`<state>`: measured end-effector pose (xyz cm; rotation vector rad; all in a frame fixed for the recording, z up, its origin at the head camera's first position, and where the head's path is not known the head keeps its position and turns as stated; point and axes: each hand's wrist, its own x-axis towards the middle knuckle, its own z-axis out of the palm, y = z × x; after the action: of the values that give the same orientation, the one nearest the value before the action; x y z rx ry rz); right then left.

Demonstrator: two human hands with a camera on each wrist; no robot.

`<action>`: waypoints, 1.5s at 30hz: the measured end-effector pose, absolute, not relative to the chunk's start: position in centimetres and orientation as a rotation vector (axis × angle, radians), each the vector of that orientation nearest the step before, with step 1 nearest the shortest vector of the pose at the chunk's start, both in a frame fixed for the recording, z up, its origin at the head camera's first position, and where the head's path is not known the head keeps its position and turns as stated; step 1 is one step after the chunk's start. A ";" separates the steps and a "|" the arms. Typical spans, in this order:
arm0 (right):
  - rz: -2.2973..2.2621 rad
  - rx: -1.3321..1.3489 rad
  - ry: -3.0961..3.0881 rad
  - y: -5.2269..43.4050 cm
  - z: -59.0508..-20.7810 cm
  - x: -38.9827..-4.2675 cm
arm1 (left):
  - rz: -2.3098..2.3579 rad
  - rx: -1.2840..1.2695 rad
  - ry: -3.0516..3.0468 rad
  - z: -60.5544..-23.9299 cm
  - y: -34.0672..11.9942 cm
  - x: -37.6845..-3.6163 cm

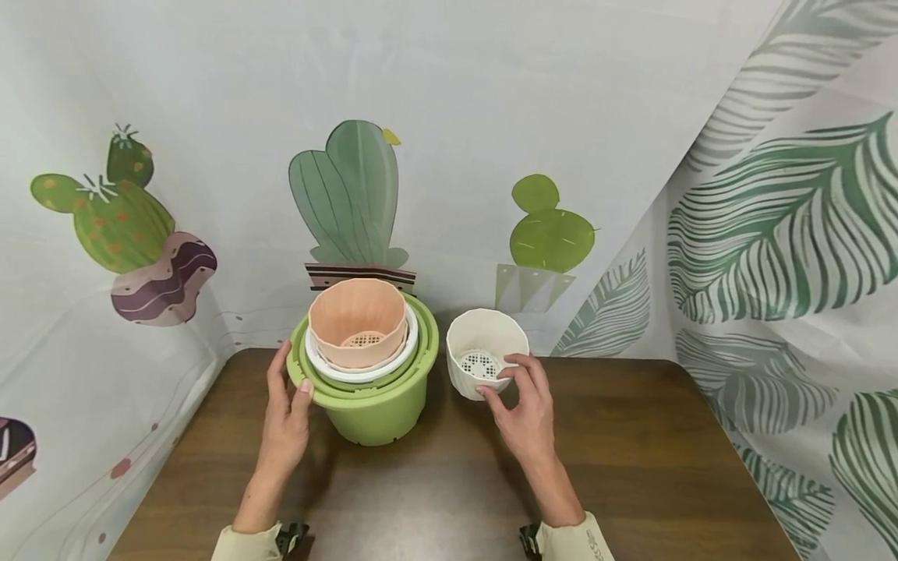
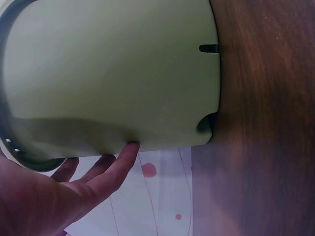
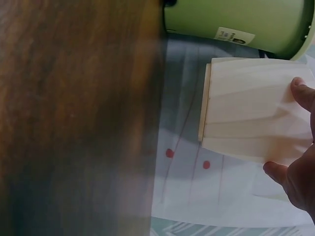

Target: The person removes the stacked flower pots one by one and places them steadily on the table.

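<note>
A large green flowerpot point(image 1: 379, 417) stands on the table, with a white pot point(image 1: 412, 351) and a peach pot point(image 1: 358, 312) nested inside it. My left hand point(image 1: 286, 421) holds the green pot's left side, thumb on the rim. In the left wrist view, fingers point(image 2: 110, 174) of that hand press against the pot's outer wall. To the right, my right hand point(image 1: 522, 405) pinches the rim of a small cream-white pot point(image 1: 484, 335) with a perforated base. The right wrist view shows this pot point(image 3: 251, 108) raised off the tabletop, thumb and fingertip on its wall.
The brown wooden table point(image 1: 631, 452) has rounded back corners. Behind it hangs a white cloth backdrop point(image 1: 449, 156) printed with cacti and leaves, close to the green pot. A small label point(image 3: 234, 35) is stuck on the green pot's side.
</note>
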<state>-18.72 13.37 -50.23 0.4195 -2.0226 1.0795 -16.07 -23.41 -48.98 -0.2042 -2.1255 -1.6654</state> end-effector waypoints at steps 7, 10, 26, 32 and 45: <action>1.077 0.396 -2.083 13.3 -51.1 -19.0 | -1.656 -0.205 -2.131 -48.9 -23.3 -16.0; 1.072 0.392 -2.102 13.2 -51.4 -19.1 | -1.642 -0.195 -2.138 -48.9 -23.4 -16.0; 1.057 0.369 -2.162 13.5 -52.6 -19.8 | -1.656 -0.186 -2.132 -49.1 -23.4 -16.0; 1.024 0.382 -2.152 13.5 -53.0 -20.0 | -1.663 -0.180 -2.135 -49.1 -23.4 -15.9; 1.048 0.389 -2.226 13.6 -52.7 -20.1 | -1.653 -0.162 -2.162 -49.0 -23.4 -15.9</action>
<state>-20.12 13.56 -52.69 0.3886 -2.2264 1.0477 -15.95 -23.41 -49.01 -0.1620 -2.1616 -1.6528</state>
